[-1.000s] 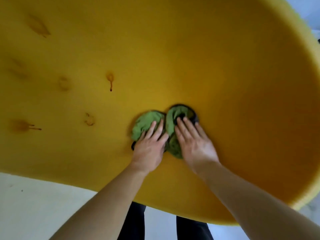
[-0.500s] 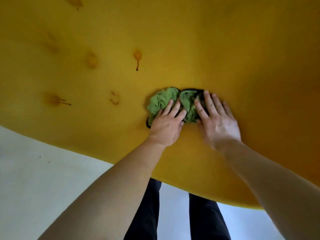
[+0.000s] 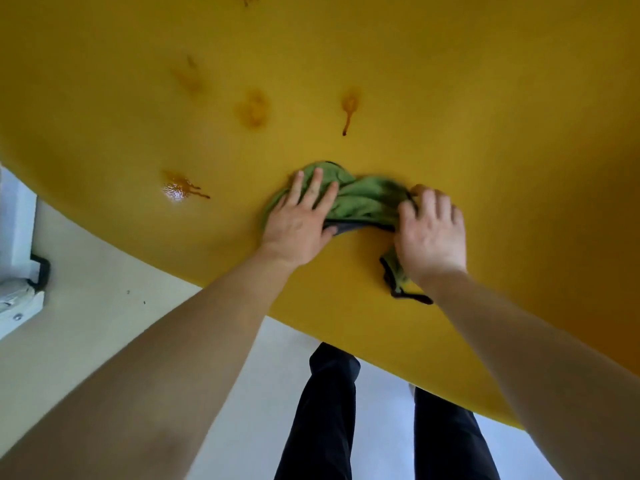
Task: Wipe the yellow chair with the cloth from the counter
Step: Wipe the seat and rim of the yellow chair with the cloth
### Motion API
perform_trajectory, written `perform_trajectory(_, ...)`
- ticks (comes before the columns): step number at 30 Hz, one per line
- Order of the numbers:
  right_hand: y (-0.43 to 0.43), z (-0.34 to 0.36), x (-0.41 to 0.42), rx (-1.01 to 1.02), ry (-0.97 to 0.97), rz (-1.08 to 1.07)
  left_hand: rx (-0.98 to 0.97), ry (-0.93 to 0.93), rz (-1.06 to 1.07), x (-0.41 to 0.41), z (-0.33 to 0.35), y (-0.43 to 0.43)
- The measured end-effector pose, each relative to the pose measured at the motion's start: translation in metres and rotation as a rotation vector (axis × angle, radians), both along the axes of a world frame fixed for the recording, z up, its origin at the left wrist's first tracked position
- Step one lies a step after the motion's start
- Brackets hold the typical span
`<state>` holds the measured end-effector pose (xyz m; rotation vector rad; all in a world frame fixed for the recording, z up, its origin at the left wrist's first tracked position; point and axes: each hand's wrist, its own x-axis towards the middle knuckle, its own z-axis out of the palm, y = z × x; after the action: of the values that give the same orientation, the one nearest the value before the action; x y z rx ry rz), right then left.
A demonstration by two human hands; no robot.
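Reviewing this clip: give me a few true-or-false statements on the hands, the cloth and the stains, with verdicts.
1. Both hands rest on the green cloth. True: left hand, right hand.
2. The cloth lies on the floor. False: it lies on the yellow chair.
3. Brown stains remain beyond and left of the cloth. True.
4. The cloth covers the wet glossy stain. False: that stain lies bare, left of the left hand.

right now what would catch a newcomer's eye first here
The huge yellow chair surface fills most of the view, dotted with brownish stains; the wettest, a glossy stain, sits at left near the chair's edge. Just right of centre, the left hand and right hand press a crumpled green cloth against the chair, below a dripping stain.
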<state>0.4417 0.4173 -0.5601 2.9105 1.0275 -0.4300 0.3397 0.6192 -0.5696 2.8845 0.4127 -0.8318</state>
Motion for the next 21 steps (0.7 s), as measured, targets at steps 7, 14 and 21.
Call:
perform_trajectory(7,-0.006,-0.004,-0.09,0.005,0.457,0.14,-0.34,-0.064,-0.242,-0.076,0.013,-0.024)
perform_trajectory(14,0.058,0.001,-0.11,0.221,0.554,-0.202,-0.878,-0.069,1.137,-0.029,0.044,-0.01)
perform_trajectory(21,0.116,0.031,0.047,0.689,0.078,-0.414,-0.713,-0.444,0.996,0.022,0.05,0.039)
